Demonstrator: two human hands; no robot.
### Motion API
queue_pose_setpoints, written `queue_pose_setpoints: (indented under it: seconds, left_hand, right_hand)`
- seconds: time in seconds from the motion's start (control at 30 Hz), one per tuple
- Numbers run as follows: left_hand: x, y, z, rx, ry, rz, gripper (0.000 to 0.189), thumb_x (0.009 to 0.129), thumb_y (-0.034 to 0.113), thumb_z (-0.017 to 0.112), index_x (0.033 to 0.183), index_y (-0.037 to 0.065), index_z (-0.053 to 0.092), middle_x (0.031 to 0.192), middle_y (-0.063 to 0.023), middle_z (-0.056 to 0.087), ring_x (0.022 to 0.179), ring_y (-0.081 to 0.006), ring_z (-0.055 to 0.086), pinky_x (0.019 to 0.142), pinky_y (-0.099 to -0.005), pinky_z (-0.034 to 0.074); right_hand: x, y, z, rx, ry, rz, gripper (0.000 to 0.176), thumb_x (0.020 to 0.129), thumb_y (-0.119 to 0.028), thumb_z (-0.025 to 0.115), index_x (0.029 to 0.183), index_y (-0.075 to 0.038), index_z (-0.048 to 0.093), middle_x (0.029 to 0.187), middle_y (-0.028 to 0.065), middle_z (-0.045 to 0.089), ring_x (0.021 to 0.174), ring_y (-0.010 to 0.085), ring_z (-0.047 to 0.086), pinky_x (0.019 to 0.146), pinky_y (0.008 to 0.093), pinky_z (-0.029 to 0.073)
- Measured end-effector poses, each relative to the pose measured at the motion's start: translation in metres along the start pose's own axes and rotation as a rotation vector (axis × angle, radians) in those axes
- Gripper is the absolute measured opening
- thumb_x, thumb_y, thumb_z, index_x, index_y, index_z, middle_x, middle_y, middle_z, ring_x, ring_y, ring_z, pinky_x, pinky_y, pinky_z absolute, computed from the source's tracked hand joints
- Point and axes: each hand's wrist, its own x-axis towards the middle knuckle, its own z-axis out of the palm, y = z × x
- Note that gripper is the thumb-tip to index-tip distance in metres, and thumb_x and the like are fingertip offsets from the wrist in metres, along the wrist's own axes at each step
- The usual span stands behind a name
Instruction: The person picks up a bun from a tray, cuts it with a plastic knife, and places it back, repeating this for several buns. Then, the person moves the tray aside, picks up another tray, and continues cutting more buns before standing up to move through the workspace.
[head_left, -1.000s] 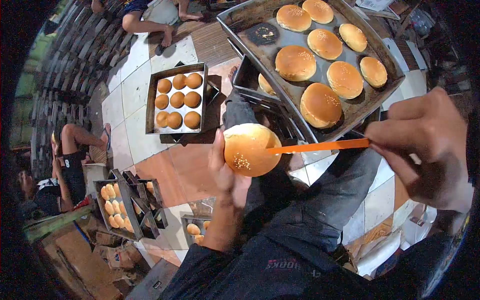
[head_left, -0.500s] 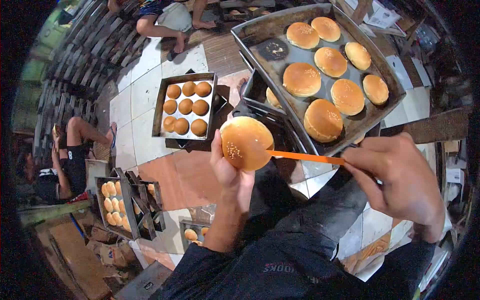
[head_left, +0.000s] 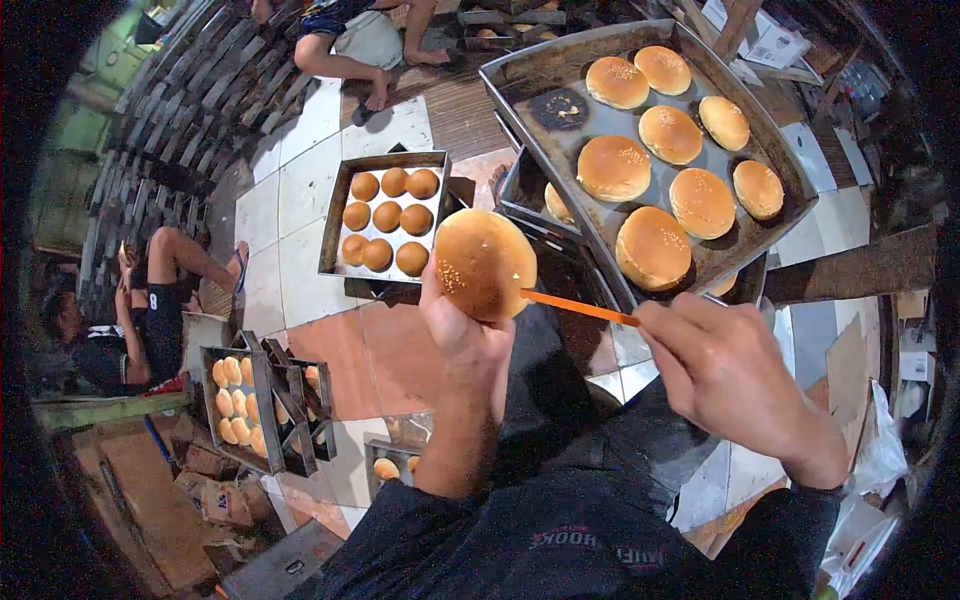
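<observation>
Flat orange strip pinched in R hand, tip at edge of bun, maybe in it. L hand grips bun nr scorched metal tray. Bun: round, glossy brown top w/ sesame, paler rim.

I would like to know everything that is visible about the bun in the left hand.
The bun is round and domed, with a smooth golden-brown top that grows paler toward its upper and right edge. Sesame seeds cluster on its left side; a small pale spot shows at the right. Its top faces the camera, and the left hand holds it up from below and the left. The orange strip meets its lower right edge; whether the tip goes inside is unclear.
</observation>
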Motion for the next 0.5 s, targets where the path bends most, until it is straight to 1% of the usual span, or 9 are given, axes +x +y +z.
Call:
queue_pose_setpoints:
  seconds: [0.1, 0.17, 0.27, 0.33, 0.37, 0.4, 0.43, 0.47, 0.5]
  left_hand:
    - [0.014, 0.013, -0.004, -0.019, -0.071, -0.030, 0.035, 0.095, 0.026, 0.036, 0.113, 0.001, 0.053, 0.106, -0.0128, 0.062, 0.098, -0.0276, 0.061, 0.086, -0.0435, 0.051]
    - [0.026, 0.024, -0.009, -0.177, -0.142, -0.092, 0.036, 0.095, 0.026, 0.037, 0.115, 0.000, 0.052, 0.108, -0.0142, 0.061, 0.100, -0.0291, 0.060, 0.087, -0.0452, 0.050]
    - [0.044, 0.022, 0.010, -0.092, -0.192, -0.079, 0.037, 0.094, 0.026, 0.036, 0.117, 0.000, 0.051, 0.109, -0.0150, 0.060, 0.101, -0.0299, 0.060, 0.088, -0.0460, 0.049]
    - [0.077, 0.023, 0.028, -0.066, -0.213, -0.129, 0.039, 0.095, 0.027, 0.035, 0.117, -0.001, 0.050, 0.109, -0.0158, 0.060, 0.100, -0.0302, 0.060, 0.087, -0.0464, 0.050]
    - [0.091, 0.022, 0.048, 0.103, -0.212, -0.127, 0.038, 0.094, 0.026, 0.037, 0.117, -0.002, 0.050, 0.108, -0.0178, 0.060, 0.099, -0.0306, 0.061, 0.085, -0.0455, 0.052]
    - [0.104, 0.020, 0.065, 0.271, -0.204, -0.117, 0.038, 0.093, 0.024, 0.038, 0.118, -0.003, 0.049, 0.108, -0.0197, 0.059, 0.098, -0.0309, 0.061, 0.082, -0.0447, 0.053]
    - [0.126, 0.014, 0.076, 0.487, -0.415, 0.004, 0.041, 0.092, 0.027, 0.041, 0.118, -0.004, 0.048, 0.105, -0.0194, 0.060, 0.093, -0.0304, 0.063, 0.079, -0.0450, 0.054]
    - [0.137, 0.009, 0.106, 0.570, -0.314, -0.131, 0.042, 0.091, 0.030, 0.046, 0.117, -0.003, 0.050, 0.104, -0.0186, 0.060, 0.086, -0.0295, 0.065, 0.076, -0.0436, 0.055]
    - [0.165, -0.002, 0.120, 0.829, -0.327, -0.116, 0.040, 0.089, 0.029, 0.048, 0.114, -0.002, 0.053, 0.101, -0.0172, 0.061, 0.082, -0.0284, 0.065, 0.075, -0.0420, 0.054]
  right_hand:
    - [-0.009, 0.006, 0.009, 0.053, 0.040, -0.035, 0.015, 0.077, -0.006, 0.063, 0.090, -0.002, 0.057, 0.066, 0.0101, 0.052, 0.054, 0.0274, 0.057, 0.047, 0.0365, 0.048]
    - [-0.015, 0.010, 0.014, 0.088, 0.064, -0.022, 0.016, 0.076, -0.006, 0.063, 0.091, -0.002, 0.057, 0.066, 0.0102, 0.051, 0.054, 0.0276, 0.056, 0.047, 0.0368, 0.047]
    - [-0.026, 0.022, 0.016, 0.140, 0.167, 0.051, 0.017, 0.076, -0.004, 0.064, 0.093, -0.001, 0.060, 0.064, 0.0106, 0.052, 0.053, 0.0275, 0.056, 0.047, 0.0364, 0.046]
    - [-0.038, 0.034, 0.011, 0.236, 0.286, 0.187, 0.015, 0.076, -0.001, 0.064, 0.091, 0.001, 0.063, 0.062, 0.0120, 0.054, 0.051, 0.0283, 0.054, 0.048, 0.0365, 0.044]
    - [-0.046, 0.041, 0.007, 0.269, 0.372, 0.252, 0.011, 0.078, -0.001, 0.063, 0.088, 0.003, 0.065, 0.060, 0.0113, 0.054, 0.047, 0.0228, 0.051, 0.045, 0.0330, 0.039]
    - [-0.056, 0.047, 0.001, 0.252, 0.407, 0.255, 0.011, 0.078, -0.001, 0.063, 0.088, 0.003, 0.065, 0.060, 0.0113, 0.054, 0.047, 0.0228, 0.051, 0.045, 0.0330, 0.039]
    - [-0.066, 0.052, -0.007, 0.271, 0.484, 0.385, 0.011, 0.079, -0.001, 0.062, 0.089, 0.004, 0.065, 0.059, 0.0095, 0.053, 0.047, 0.0182, 0.048, 0.044, 0.0302, 0.036]
    - [-0.076, 0.057, -0.011, 0.296, 0.553, 0.514, 0.011, 0.080, -0.002, 0.062, 0.089, 0.004, 0.064, 0.058, 0.0077, 0.051, 0.046, 0.0136, 0.045, 0.043, 0.0274, 0.032]
    - [-0.084, 0.065, -0.010, 0.291, 0.568, 0.515, 0.011, 0.080, -0.002, 0.062, 0.089, 0.004, 0.064, 0.058, 0.0077, 0.051, 0.046, 0.0136, 0.045, 0.043, 0.0274, 0.032]
